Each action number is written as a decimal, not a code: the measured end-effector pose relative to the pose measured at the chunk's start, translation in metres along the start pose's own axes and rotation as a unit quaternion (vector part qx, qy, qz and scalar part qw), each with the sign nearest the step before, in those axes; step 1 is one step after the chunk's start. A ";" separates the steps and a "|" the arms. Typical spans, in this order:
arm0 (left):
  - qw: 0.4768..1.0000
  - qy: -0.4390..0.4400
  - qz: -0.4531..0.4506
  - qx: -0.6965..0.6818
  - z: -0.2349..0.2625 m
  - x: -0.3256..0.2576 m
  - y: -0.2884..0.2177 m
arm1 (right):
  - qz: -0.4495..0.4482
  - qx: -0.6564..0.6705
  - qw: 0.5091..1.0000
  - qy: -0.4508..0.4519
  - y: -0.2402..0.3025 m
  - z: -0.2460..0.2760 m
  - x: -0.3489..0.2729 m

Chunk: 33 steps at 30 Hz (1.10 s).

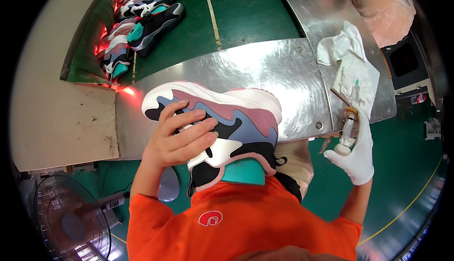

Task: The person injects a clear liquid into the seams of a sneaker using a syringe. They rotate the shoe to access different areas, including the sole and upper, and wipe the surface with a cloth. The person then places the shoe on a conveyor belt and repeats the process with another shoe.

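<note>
A chunky sneaker (227,114) in white, mauve, blue-grey and black lies tilted on its side in front of me, its white sole turned away. Teal filling (243,172) shows in its collar. My bare left hand (182,135) grips it, fingers spread over the laces and upper. Out to the right, apart from the sneaker, my white-gloved right hand (359,152) holds a clear syringe (347,128). The syringe's green tip points away from me, and the thumb is near its plunger end. Part of the barrel is hidden by the glove.
A bent metal work surface (265,62) borders a green conveyor belt (236,15). Several similar sneakers (156,26) lie at the far left under red light. White cloths (343,48) rest at the right, near another person (383,10). A fan (73,218) stands lower left.
</note>
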<state>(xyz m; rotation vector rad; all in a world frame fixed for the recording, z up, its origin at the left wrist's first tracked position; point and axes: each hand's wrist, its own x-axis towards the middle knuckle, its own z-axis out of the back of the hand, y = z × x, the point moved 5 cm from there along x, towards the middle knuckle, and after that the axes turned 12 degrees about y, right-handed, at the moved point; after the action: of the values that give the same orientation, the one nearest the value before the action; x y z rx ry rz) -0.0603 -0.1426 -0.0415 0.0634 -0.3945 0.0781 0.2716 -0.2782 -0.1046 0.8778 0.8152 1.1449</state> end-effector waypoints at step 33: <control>0.775 -0.107 0.444 -0.437 -0.004 -0.012 0.073 | 0.103 -0.071 0.976 -0.180 0.004 -0.018 0.010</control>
<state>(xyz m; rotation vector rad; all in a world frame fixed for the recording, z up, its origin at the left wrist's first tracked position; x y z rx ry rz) -0.0767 -0.0701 -0.0465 -1.0689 -0.6313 0.8253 0.2564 -0.2649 -0.1100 1.0294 0.3464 1.1619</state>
